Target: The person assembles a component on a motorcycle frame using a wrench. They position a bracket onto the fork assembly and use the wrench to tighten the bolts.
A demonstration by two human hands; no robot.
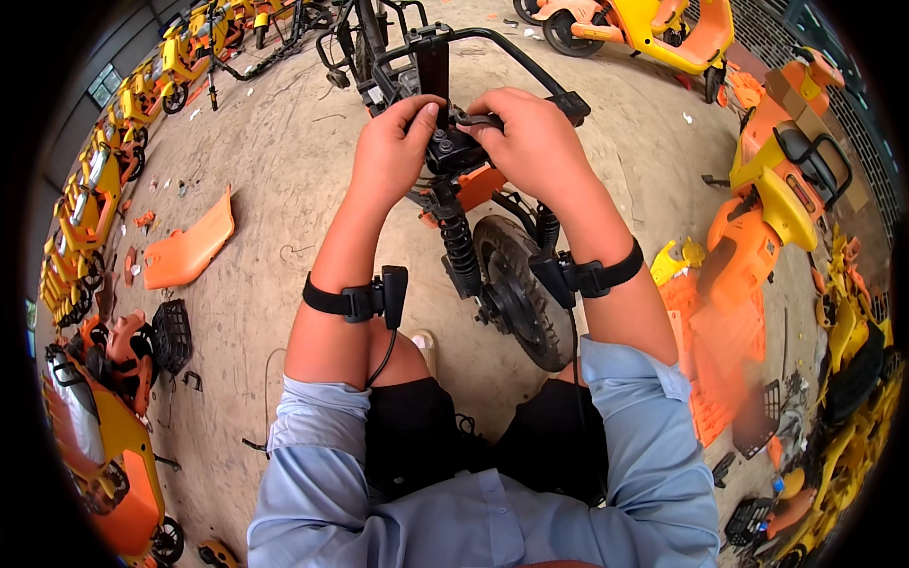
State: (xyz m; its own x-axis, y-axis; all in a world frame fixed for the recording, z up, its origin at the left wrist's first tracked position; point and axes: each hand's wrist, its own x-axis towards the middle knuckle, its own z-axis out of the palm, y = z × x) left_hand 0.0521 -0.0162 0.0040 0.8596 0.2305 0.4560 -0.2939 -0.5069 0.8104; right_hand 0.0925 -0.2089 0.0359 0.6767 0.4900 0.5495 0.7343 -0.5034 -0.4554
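Nearest the person's knees, a knobbly black rubber wheel (549, 327) stands beside a ribbed coil shock (460, 251). Beyond, a hard black block (453, 151) on the scooter frame (433, 76) lies between the hands, about equally near both; the frame's long axis runs away and leftward. The right hand (530, 137) pinches a dark curved piece (481, 121); the left hand (393, 147) curls its fingers beside the frame, its grip unclear. Farther out arches a smooth tubular rail (492, 36), then a glossy yellow-and-orange scooter (663, 40).

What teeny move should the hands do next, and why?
I'd maybe wiggle the dark curved piece gently to feel whether it's loose: the right hand pinches it, and the left hand is close by, beside the black bracket.
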